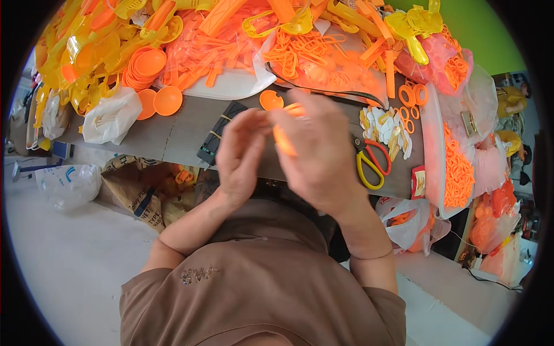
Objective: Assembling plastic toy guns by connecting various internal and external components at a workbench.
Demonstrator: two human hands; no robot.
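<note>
Both my hands are raised above the front edge of the grey table [190, 130]. My right hand [320, 153], smeared by motion, is closed round a bright orange plastic piece [283, 141]. Part of that piece shows on its left side; its full shape is hidden. Close beside it, my left hand [238, 155] has bent fingers with the thumb apart, and nothing shows in it. Just beyond the hands lies a notched orange disc [271, 100]. To the left is a black oblong piece [221, 134] with a band round it.
Scissors [372, 167] with red and yellow handles lie right, by white and gold pieces [385, 128] and orange rings [411, 101]. Orange discs [167, 101] and a white bag [112, 115] are left. Orange and yellow parts pile along the back. A bin [457, 173] holds orange pieces.
</note>
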